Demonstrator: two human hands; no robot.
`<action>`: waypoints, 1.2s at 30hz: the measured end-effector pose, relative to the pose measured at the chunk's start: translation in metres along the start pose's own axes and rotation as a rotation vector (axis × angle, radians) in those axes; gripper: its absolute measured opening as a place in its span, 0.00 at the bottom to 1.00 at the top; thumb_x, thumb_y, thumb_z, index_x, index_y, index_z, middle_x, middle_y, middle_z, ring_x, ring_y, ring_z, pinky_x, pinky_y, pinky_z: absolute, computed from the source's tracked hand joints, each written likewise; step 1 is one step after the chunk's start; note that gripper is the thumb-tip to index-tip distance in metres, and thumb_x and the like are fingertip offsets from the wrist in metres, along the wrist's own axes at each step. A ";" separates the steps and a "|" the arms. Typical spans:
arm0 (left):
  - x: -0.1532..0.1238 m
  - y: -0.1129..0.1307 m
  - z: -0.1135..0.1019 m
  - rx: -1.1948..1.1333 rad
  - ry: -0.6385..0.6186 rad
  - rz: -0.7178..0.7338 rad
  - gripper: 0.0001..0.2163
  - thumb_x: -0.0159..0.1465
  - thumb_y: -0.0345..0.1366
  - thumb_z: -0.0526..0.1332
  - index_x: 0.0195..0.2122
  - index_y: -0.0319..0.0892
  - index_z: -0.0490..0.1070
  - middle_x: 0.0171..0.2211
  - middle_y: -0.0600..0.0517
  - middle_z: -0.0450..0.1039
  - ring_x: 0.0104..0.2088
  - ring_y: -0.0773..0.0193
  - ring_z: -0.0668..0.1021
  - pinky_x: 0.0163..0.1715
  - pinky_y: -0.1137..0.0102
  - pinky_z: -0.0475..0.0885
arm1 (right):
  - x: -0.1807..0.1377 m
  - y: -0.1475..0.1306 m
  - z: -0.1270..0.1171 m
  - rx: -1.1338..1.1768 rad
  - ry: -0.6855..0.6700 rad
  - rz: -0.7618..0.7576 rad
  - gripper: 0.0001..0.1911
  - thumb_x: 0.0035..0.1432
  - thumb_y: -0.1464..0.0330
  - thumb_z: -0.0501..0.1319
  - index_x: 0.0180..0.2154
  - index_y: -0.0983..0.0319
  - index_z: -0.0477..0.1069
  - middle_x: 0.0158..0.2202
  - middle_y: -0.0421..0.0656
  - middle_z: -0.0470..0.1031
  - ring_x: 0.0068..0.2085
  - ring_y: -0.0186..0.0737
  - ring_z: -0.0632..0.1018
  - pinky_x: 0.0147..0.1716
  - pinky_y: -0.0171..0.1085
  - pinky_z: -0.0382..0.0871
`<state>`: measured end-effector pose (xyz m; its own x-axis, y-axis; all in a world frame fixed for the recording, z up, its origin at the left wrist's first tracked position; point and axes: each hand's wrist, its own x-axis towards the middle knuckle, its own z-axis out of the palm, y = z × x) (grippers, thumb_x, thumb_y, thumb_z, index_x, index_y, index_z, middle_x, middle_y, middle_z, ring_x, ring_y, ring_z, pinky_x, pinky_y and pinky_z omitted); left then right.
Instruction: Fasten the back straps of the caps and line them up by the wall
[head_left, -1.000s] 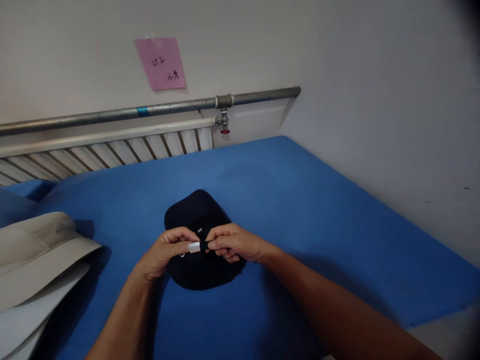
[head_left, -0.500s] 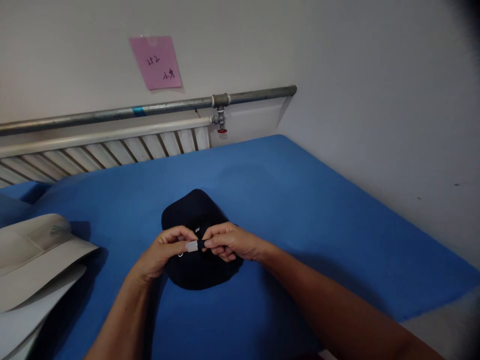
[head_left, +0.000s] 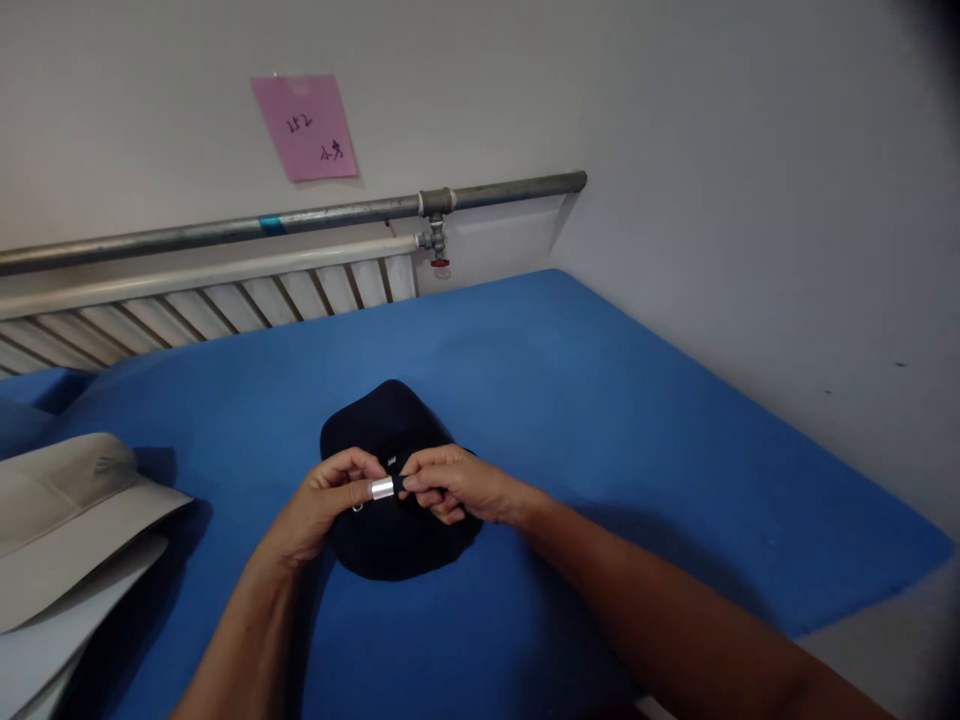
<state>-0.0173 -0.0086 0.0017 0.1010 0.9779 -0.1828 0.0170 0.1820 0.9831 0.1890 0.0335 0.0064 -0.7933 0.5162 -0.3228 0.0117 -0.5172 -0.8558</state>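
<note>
A dark navy cap (head_left: 382,420) lies on the blue sheet (head_left: 600,400) in the middle of the view. Over its near half, my left hand (head_left: 319,505) pinches a small silver clasp (head_left: 382,488) on the cap's back strap. My right hand (head_left: 457,485) grips the dark strap end right beside that clasp. Both hands meet fingertip to fingertip above the cap. The part of the cap under my hands is hidden.
A beige brimmed hat (head_left: 52,510) rests at the left edge. A white radiator (head_left: 202,305) and a grey pipe (head_left: 300,215) with a red valve (head_left: 439,262) run along the back wall, under a pink note (head_left: 304,125). A white wall bounds the right side.
My hands stay on the strap and clasp with only tiny finger movement. The view has drifted slightly, so everything sits a little further left.
</note>
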 end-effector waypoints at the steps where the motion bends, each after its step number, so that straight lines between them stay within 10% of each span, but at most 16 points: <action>1: 0.000 0.000 0.000 0.003 0.002 -0.003 0.06 0.49 0.36 0.71 0.27 0.44 0.77 0.24 0.57 0.73 0.24 0.73 0.69 0.26 0.79 0.63 | 0.000 0.000 0.000 -0.007 0.005 0.004 0.03 0.53 0.70 0.59 0.29 0.62 0.66 0.18 0.31 0.57 0.16 0.22 0.54 0.14 0.26 0.44; 36: -0.012 0.003 0.013 0.301 0.003 0.195 0.10 0.58 0.38 0.66 0.41 0.49 0.74 0.37 0.54 0.72 0.39 0.64 0.73 0.40 0.70 0.68 | 0.000 0.005 0.003 -0.028 0.060 -0.093 0.07 0.56 0.65 0.60 0.29 0.62 0.66 0.20 0.32 0.59 0.17 0.22 0.56 0.14 0.26 0.47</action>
<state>-0.0052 -0.0209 0.0069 0.1282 0.9917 0.0084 0.2905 -0.0457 0.9558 0.1873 0.0288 0.0029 -0.7538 0.6015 -0.2644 -0.0423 -0.4460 -0.8940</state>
